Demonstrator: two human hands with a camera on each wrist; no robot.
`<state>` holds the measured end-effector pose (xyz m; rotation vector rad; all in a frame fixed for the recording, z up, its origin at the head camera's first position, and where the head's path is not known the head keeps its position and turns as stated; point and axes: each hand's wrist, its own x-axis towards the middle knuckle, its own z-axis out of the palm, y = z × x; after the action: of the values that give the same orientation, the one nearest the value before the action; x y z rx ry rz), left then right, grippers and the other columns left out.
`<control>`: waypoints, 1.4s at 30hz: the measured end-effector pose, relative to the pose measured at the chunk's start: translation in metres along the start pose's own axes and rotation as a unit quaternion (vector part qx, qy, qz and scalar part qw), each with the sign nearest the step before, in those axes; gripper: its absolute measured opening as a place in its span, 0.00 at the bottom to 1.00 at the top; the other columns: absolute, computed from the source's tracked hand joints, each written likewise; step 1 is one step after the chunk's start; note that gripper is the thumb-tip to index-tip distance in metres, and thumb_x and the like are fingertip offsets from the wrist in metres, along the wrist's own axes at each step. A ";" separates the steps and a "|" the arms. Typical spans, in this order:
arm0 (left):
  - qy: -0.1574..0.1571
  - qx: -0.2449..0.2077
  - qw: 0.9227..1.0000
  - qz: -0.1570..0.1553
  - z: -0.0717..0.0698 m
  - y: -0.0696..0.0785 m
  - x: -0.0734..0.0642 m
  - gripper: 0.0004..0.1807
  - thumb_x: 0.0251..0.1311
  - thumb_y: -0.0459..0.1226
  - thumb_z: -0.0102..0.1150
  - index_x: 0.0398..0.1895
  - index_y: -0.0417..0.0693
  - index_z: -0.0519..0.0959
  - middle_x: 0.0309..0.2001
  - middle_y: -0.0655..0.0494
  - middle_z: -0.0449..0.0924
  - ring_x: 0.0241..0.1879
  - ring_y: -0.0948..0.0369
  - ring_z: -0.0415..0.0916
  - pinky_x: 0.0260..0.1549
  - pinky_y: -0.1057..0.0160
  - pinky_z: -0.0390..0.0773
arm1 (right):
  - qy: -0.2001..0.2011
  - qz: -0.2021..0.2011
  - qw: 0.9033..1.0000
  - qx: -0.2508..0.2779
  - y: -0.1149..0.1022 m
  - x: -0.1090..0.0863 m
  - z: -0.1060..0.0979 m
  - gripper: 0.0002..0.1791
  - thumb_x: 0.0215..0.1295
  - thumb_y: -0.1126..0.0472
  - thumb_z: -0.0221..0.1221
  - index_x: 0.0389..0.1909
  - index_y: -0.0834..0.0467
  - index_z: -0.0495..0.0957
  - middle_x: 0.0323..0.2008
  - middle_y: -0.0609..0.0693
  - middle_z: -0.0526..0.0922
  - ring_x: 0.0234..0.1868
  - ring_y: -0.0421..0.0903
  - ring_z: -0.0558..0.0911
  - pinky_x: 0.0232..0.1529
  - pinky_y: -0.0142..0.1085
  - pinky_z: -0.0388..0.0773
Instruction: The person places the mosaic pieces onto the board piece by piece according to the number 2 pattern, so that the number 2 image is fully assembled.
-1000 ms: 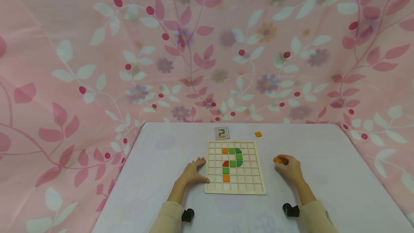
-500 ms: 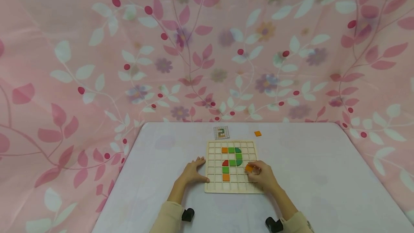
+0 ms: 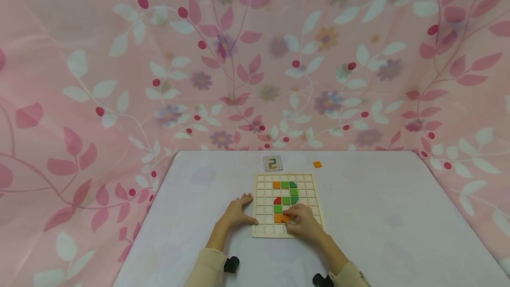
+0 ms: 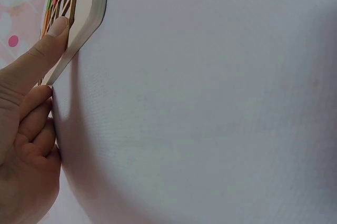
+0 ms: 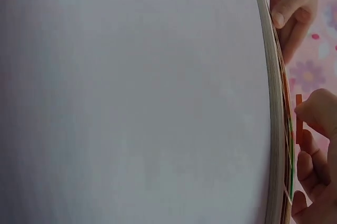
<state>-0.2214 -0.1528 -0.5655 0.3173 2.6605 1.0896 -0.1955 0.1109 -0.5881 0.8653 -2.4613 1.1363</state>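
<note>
In the head view, a pale wooden grid board (image 3: pixel 290 232) lies on the table, with green, orange and red tiles set in several cells. My right hand (image 3: pixel 303 223) is over its lower middle and pinches an orange square tile (image 3: pixel 285 218) between thumb and fingers, beside the orange tile (image 3: pixel 277 219) in the grid. Edge-on in the right wrist view, the held tile (image 5: pixel 299 118) stands slightly off the board's surface. My left hand (image 3: pixel 236 214) lies spread along the board's left edge. In the left wrist view its thumb (image 4: pixel 55 33) rests on the board's rim.
Behind the board lies a small pattern card (image 3: pixel 272 163) printed with a coloured figure on a grid. A loose orange tile (image 3: pixel 317 164) is at the back right. White cloth covers the table (image 3: pixel 370 198), and a pink floral curtain (image 3: pixel 255 79) hangs behind it.
My right hand has carried the orange tile left from the table beside the board to the grid's lower middle. The left hand stays at the board's left edge.
</note>
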 end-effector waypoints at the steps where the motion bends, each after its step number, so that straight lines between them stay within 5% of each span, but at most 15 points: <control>1: -0.001 0.002 1.000 0.001 0.000 0.000 0.000 0.49 0.35 0.43 0.78 0.65 0.37 0.67 0.69 0.45 0.60 0.68 0.36 0.48 0.66 0.37 0.48 | -0.001 -0.006 1.000 -0.008 -0.001 0.001 0.002 0.14 0.38 0.68 0.68 0.32 0.62 0.86 0.30 0.49 0.82 0.32 0.41 0.74 0.31 0.32 0.71; 9: -0.003 -0.005 1.000 0.004 -0.001 0.000 -0.001 0.48 0.36 0.42 0.77 0.65 0.37 0.67 0.69 0.45 0.60 0.69 0.37 0.48 0.66 0.37 0.47 | -0.006 -0.018 0.998 -0.068 -0.006 0.002 0.009 0.12 0.42 0.65 0.69 0.32 0.57 0.87 0.31 0.45 0.78 0.34 0.40 0.72 0.35 0.39 0.69; 18: -0.001 0.001 1.000 0.005 0.000 -0.001 -0.001 0.48 0.36 0.43 0.77 0.64 0.37 0.67 0.69 0.43 0.60 0.69 0.37 0.49 0.66 0.37 0.47 | -0.037 -0.020 0.997 -0.072 -0.009 0.003 0.011 0.10 0.52 0.59 0.68 0.36 0.53 0.87 0.36 0.43 0.76 0.38 0.39 0.71 0.37 0.37 0.62; 42: 0.002 -0.002 1.000 0.016 -0.001 -0.003 -0.001 0.48 0.35 0.43 0.78 0.63 0.37 0.68 0.68 0.43 0.61 0.68 0.35 0.50 0.65 0.36 0.48 | -0.016 -0.021 0.995 -0.092 -0.013 0.007 0.017 0.08 0.50 0.56 0.70 0.31 0.52 0.88 0.32 0.42 0.76 0.34 0.38 0.72 0.35 0.36 0.67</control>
<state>-0.2214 -0.1553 -0.5669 0.3580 2.6660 1.1063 -0.1932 0.0886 -0.5875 0.8822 -2.5119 0.8724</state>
